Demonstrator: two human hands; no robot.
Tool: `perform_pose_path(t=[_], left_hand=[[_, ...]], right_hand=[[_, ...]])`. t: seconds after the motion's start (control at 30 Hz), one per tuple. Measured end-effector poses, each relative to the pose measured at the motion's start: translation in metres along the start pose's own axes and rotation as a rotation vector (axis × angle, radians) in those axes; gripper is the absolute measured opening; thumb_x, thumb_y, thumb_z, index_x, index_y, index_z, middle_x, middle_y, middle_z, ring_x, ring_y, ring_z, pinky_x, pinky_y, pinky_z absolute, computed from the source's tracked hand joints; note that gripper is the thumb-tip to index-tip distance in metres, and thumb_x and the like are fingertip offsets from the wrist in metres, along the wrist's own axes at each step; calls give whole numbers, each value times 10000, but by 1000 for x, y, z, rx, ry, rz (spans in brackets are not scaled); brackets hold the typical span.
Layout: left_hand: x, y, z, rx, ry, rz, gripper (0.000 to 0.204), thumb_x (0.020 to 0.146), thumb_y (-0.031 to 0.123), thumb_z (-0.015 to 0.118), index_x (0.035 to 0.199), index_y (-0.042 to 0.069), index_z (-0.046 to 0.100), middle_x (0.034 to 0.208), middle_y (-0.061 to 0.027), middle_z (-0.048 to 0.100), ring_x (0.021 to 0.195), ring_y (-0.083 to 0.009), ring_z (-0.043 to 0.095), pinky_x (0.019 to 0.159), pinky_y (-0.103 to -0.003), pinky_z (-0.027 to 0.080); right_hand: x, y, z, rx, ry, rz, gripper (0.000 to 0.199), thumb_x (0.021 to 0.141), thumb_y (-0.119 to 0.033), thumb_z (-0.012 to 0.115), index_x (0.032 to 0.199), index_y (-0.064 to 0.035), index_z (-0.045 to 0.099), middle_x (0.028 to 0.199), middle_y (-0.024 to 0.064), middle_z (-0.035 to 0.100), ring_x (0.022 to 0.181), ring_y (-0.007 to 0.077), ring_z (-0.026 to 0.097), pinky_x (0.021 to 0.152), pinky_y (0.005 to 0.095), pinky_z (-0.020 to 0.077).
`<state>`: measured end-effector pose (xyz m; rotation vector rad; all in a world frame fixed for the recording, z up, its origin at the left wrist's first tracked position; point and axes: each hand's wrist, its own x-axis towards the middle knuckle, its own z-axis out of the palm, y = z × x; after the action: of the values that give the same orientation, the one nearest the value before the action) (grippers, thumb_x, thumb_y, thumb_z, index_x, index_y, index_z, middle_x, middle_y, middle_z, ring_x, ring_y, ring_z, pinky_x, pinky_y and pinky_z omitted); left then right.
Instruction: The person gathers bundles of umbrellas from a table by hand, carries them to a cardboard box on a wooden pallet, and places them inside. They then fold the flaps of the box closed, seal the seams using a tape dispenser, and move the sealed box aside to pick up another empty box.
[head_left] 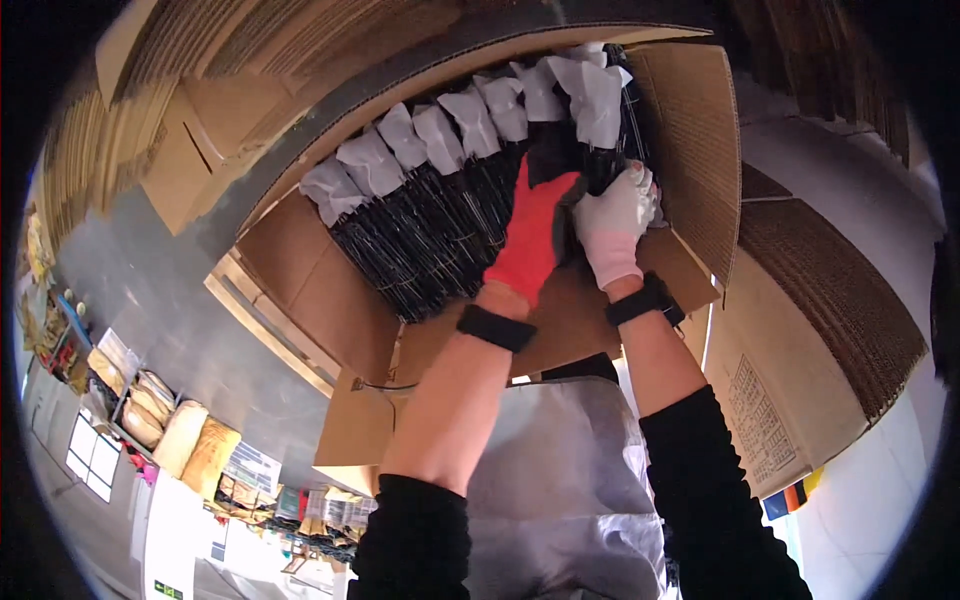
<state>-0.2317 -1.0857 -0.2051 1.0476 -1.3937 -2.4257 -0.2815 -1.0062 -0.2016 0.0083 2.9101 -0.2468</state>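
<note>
Nearest, black sleeves (410,540); left to right, bundles (430,220) in box (690,140), long axes running far to near; left hand (535,225); right hand (612,220), nearer rightmost bundle (598,115), just beyond; grips partly hidden, closure impossible to tell.

Small dark print (763,420) noted on the cardboard stack (735,315) at right, too small to be read; green sign (168,590) seen lower left, wording not made out.
</note>
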Motion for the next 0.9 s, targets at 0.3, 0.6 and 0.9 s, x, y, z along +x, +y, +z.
perform_pose_path(t=[0.3,0.6,0.9], left_hand=[[-18,36,-4,712,-298,116,432,899,83,595,1328,80,540,1218,-68,601,1060,-188,582,1015,-390,431],[20,-14,43,1484,-686,837,513,896,259,583,1388,140,494,1296,-91,542,1203,-259,501,1109,-535,288],[18,16,-14,1553,-758,797,648,848,419,612,1421,161,457,1488,-99,419,1380,-289,365,1172,-586,149]], right_hand=[[9,7,-117,645,-184,90,447,698,-129,734,1065,40,543,928,173,645,843,251,643,792,376,509],[60,47,-90,162,-270,-74,426,714,-123,716,1096,6,582,942,146,668,837,218,637,814,342,504],[46,50,-56,-63,-70,-278,641,755,-78,658,1314,124,418,1358,308,442,1247,391,493,1041,394,405]])
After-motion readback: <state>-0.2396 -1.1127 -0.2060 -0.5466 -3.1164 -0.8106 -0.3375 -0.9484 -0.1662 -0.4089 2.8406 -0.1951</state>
